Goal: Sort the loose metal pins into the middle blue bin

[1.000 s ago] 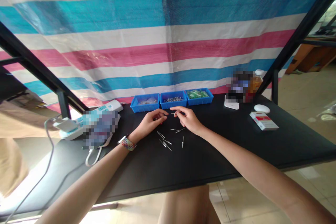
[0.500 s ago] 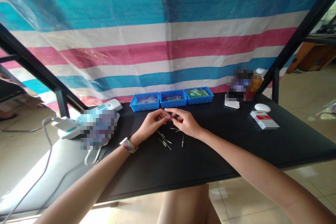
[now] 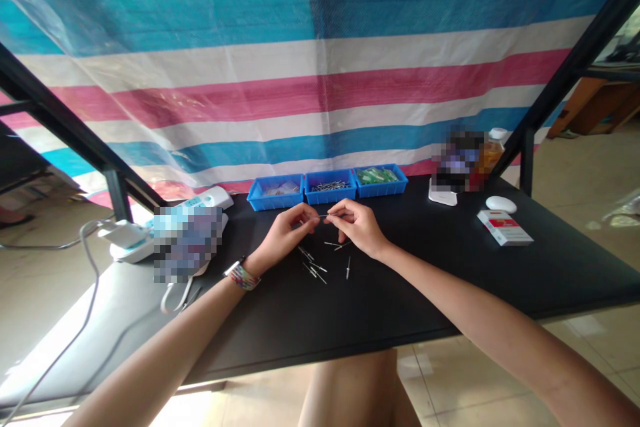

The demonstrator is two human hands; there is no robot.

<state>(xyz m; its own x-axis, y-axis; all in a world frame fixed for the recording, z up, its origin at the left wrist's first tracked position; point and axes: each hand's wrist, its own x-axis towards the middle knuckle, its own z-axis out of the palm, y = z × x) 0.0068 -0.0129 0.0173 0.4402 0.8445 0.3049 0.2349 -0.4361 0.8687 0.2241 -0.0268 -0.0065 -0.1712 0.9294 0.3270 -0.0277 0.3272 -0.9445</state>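
Your legs show below the front edge of the black table. A patterned wristband circles your left wrist. On the tabletop, 1 metal pin lies by itself, a loose cluster of pins lies to its left, and a few crossed pins lie farther back, just beneath your right hand.

Above them you have a slim metal piece level between your 2 hands, off the table. Your right thumb and fingers are pinched together on its right end. Your left hand has its thumb and fingertips drawn close at the other end, but you cannot tell whether they clamp it.

To your left are a blurred-out item and a white power strip with an adapter plugged in. To your right are a white-and-red box and a white oval object.

Beyond your hands, 3 blue bins stand side by side: the left bin with clear bags, the middle bin with metal pins, the right bin with green packets. Behind them hangs a striped sheet.
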